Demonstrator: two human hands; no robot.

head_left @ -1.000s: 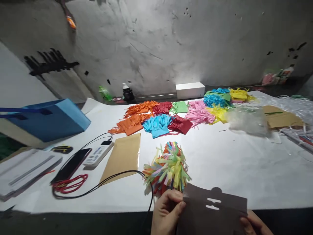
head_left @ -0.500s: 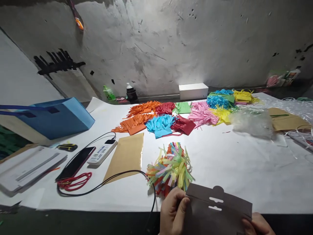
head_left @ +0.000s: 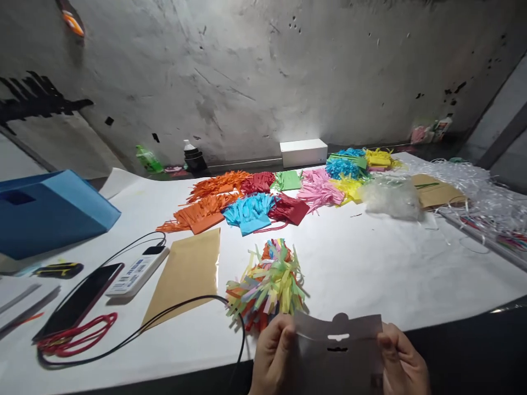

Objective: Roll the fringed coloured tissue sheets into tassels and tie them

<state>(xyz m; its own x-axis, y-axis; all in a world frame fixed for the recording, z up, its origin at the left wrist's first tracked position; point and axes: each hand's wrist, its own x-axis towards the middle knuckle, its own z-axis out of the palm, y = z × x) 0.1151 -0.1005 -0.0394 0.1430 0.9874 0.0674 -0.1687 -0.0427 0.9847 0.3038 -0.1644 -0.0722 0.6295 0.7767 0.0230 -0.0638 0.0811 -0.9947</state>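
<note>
Grey slotted sheet [head_left: 337, 370]: slotted end away; left hand [head_left: 272, 354] pinching left side, right hand [head_left: 405, 359] gripping right side. Multicoloured fringe bundle [head_left: 269, 288]: on white tabletop [head_left: 391, 263], just beyond left hand (nearer), narrow end pointing away.

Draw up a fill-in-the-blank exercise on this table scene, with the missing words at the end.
1. The slots visible in the dark packet, held by the left hand and the right hand, number ____.
2. In the front row, the fringed bundle between the orange bundle and the dark red bundle is coloured ____.
3. In this view, the brown sheet lies to the ____ of the multicoloured bundle.
4. The box near the wall is coloured ____.

Missing words: two; light blue; left; white.
</note>
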